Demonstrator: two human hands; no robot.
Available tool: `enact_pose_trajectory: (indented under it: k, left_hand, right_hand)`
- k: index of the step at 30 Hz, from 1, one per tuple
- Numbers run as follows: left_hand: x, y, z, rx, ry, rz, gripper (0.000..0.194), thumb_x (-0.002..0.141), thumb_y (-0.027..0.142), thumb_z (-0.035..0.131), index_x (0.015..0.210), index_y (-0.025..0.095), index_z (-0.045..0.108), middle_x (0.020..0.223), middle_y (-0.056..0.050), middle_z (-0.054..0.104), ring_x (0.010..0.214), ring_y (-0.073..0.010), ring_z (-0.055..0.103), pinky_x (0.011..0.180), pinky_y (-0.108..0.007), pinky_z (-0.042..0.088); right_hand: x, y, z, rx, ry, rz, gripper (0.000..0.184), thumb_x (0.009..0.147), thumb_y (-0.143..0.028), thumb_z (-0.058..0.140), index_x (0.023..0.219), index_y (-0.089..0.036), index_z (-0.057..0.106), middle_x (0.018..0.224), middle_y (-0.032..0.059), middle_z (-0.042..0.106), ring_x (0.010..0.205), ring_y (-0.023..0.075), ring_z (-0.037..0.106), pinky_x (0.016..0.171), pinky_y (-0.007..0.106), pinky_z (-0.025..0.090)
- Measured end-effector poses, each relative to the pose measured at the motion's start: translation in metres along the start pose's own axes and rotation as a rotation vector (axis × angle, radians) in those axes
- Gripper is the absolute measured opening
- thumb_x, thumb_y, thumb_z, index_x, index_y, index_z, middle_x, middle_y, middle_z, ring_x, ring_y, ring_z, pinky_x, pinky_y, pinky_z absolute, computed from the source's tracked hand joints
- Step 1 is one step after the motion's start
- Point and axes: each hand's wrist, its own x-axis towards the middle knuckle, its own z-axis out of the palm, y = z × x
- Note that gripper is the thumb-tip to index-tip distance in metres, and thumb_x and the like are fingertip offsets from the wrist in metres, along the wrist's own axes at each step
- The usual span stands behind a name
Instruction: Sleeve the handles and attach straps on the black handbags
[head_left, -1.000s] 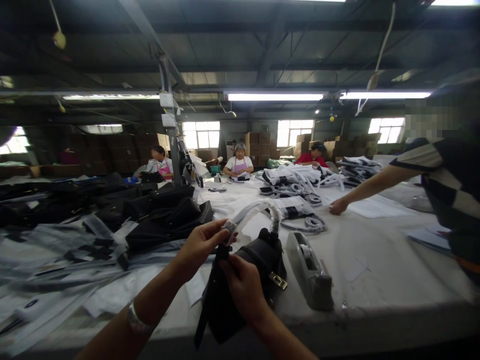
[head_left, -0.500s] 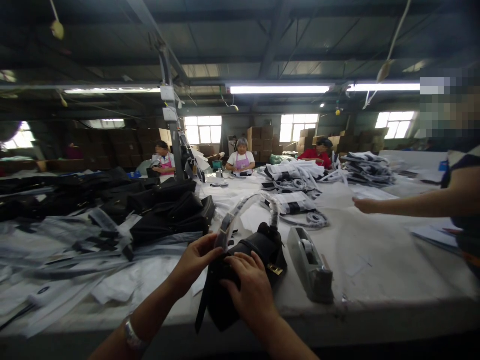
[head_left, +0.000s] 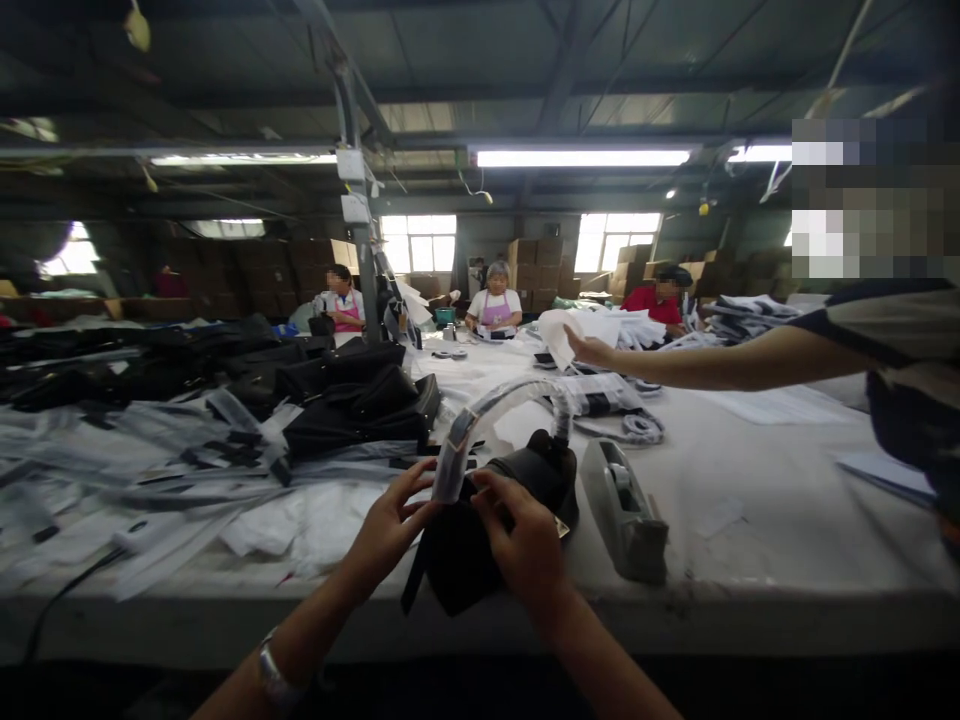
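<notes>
A black handbag (head_left: 457, 565) with a gold clasp rests at the table's front edge, its side facing me. Its handle (head_left: 491, 405) arches up, wrapped in clear plastic. My left hand (head_left: 394, 525) pinches the near end of that wrapped handle, thumb and fingers closed on it. Across the handle's base, my right hand (head_left: 525, 535) is on the bag's top, fingers bent and their tips together near the handle's end. What lies under those fingertips is too small to make out. A grey tape dispenser (head_left: 622, 510) stands to the right of the bag.
Black bags (head_left: 360, 400) are heaped at the left, with plastic-wrapped straps (head_left: 187, 440) before them. Wrapped straps (head_left: 611, 395) lie beyond the dispenser. From the right, a co-worker's arm (head_left: 697, 368) reaches across the table holding a white sheet (head_left: 555, 335). Several people sit across.
My right hand has gone from lying spread on the bag to fingertips drawn together by the handle's base. The co-worker's arm has reached further left and now holds a white sheet.
</notes>
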Motion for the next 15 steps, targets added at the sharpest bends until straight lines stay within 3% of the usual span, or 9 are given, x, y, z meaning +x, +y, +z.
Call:
enact_pose_trajectory:
  k: [3,6,8,12,15]
  left_hand:
    - [-0.028,-0.017,0.007,0.015,0.201,-0.117,0.042,0.083,0.046,0.063,0.115,0.019,0.060,0.117,-0.010,0.067,0.106,-0.0261,0.065,0.087,-0.036,0.055]
    - [-0.059,-0.035,0.017,0.029,0.233,-0.185,0.035,0.082,0.049,0.064,0.100,0.019,0.065,0.100,-0.007,0.071,0.097,-0.0258,0.067,0.084,-0.033,0.054]
    - [-0.074,-0.042,0.024,-0.027,0.204,-0.209,0.032,0.084,0.047,0.062,0.099,0.019,0.066,0.094,-0.005,0.072,0.094,-0.0242,0.066,0.084,-0.031,0.052]
    - [-0.085,-0.042,0.037,-0.192,0.149,-0.284,0.030,0.087,0.046,0.060,0.088,0.018,0.068,0.072,0.000,0.066,0.070,-0.0175,0.061,0.066,-0.025,0.048]
    - [-0.087,-0.035,0.044,-0.253,0.107,-0.303,0.034,0.087,0.049,0.060,0.081,0.017,0.069,0.066,0.000,0.063,0.062,-0.0152,0.057,0.060,-0.023,0.044]
  right_hand:
    - [-0.027,0.012,0.000,-0.034,0.021,-0.183,0.024,0.090,-0.013,0.058,0.110,-0.022,0.067,0.099,0.0059,0.073,0.088,0.0183,0.068,0.083,0.030,0.053]
    - [-0.060,0.019,0.008,0.032,-0.039,-0.256,0.026,0.090,-0.009,0.056,0.108,-0.023,0.069,0.094,0.0047,0.075,0.084,0.0175,0.068,0.077,0.028,0.053]
    - [-0.075,0.020,0.019,0.090,-0.133,-0.111,0.023,0.090,-0.014,0.057,0.106,-0.023,0.071,0.095,0.0057,0.076,0.085,0.0192,0.070,0.079,0.029,0.054]
    - [-0.075,0.015,0.040,0.254,-0.366,0.426,0.027,0.091,-0.036,0.058,0.107,-0.020,0.073,0.106,0.0098,0.075,0.100,0.0258,0.069,0.088,0.034,0.053]
    - [-0.058,0.014,0.049,0.379,-0.443,0.572,0.039,0.086,-0.048,0.062,0.106,-0.016,0.074,0.096,0.0099,0.076,0.092,0.0279,0.069,0.079,0.034,0.053]
